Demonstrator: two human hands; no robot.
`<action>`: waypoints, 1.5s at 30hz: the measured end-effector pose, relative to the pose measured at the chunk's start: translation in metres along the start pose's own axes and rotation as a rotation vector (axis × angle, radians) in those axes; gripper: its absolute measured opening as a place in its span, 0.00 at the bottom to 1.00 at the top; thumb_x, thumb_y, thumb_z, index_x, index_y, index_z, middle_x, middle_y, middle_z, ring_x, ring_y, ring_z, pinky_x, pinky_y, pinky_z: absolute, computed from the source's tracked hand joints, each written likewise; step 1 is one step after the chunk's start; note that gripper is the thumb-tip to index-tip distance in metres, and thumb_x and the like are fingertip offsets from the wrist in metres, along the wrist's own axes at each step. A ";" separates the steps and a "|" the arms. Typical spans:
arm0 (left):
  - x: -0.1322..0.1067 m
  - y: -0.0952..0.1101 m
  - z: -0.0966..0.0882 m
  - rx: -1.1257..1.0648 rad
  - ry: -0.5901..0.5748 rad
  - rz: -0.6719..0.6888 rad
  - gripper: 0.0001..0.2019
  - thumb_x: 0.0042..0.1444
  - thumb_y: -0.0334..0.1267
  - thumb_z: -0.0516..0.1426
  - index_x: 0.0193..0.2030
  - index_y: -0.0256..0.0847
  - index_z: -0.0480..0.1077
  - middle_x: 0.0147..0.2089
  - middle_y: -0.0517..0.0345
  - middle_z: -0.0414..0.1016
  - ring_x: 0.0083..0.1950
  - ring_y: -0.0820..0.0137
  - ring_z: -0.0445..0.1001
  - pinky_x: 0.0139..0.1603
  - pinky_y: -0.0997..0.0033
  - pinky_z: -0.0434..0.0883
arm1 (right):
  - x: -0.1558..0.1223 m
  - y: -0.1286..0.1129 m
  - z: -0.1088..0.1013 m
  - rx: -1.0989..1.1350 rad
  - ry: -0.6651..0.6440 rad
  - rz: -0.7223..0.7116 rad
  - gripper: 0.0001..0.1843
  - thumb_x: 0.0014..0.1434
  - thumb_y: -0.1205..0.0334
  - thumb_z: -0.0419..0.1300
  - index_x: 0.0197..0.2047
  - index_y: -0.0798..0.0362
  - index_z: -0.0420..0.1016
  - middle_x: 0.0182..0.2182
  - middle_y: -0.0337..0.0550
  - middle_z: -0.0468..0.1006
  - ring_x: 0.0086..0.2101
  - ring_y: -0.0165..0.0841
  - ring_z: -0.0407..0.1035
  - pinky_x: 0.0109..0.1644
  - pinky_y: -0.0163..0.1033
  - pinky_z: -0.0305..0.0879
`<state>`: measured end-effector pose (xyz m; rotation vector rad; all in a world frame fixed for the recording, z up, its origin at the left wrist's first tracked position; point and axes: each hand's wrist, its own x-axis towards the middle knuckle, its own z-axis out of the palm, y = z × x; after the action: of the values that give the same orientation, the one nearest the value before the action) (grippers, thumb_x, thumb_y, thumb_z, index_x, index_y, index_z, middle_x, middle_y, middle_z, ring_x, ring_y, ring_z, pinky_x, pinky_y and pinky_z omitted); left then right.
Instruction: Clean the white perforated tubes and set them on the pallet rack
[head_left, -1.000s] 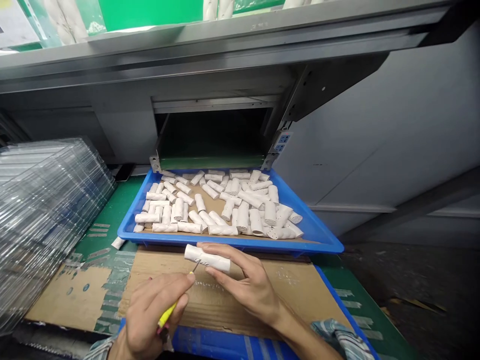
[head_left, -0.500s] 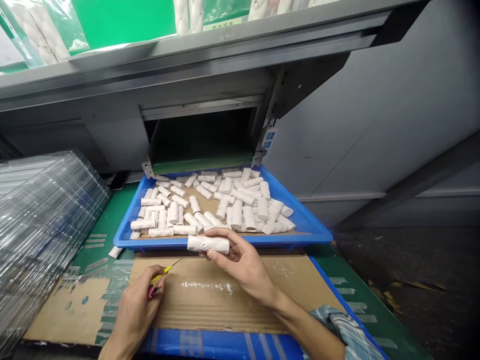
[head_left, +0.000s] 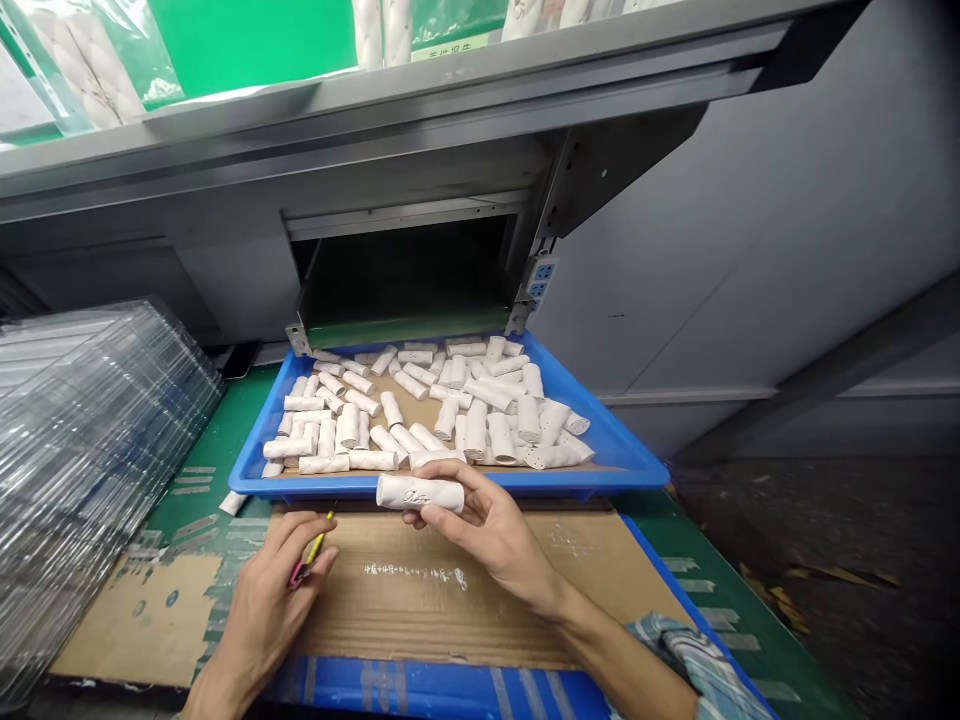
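My right hand (head_left: 480,520) pinches a white cylinder (head_left: 420,493) between thumb and fingers, lying level, with dark script lettering turned toward me. It is in front of the near rim of a blue tray (head_left: 450,486). In my left hand (head_left: 274,590) is a slim yellow and pink pick (head_left: 318,547) with a thin metal point, tilted up and away from me. The pick and the cylinder are apart. Many similar white cylinders (head_left: 390,408) lie loose in the tray, some lying down and some standing.
Under my hands lies a cardboard sheet (head_left: 375,630) with white handwriting. Stacked clear plastic trays (head_left: 82,440) rise on the left. One white piece (head_left: 232,502) lies outside the tray on the green table (head_left: 195,460). Behind are a chute opening (head_left: 409,275) and a metal shelf (head_left: 390,120) overhead.
The pick has swung from pointing right, toward the cylinder, to pointing up and away, and my left fingers have shifted around it. The cylinder has rolled slightly in my right hand.
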<state>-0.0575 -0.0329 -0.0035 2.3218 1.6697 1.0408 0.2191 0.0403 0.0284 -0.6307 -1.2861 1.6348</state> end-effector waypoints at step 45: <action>0.077 0.063 0.018 0.173 -0.001 0.256 0.24 0.80 0.53 0.42 0.35 0.43 0.64 0.26 0.62 0.74 0.24 0.69 0.74 0.24 0.66 0.57 | -0.001 0.008 -0.010 -0.923 0.082 -0.603 0.20 0.68 0.74 0.64 0.59 0.45 0.74 0.50 0.46 0.84 0.51 0.40 0.80 0.58 0.44 0.78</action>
<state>0.0158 0.0144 0.0469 2.7038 1.5487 0.9686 0.2253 0.0435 0.0173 -0.7237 -1.9219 0.4694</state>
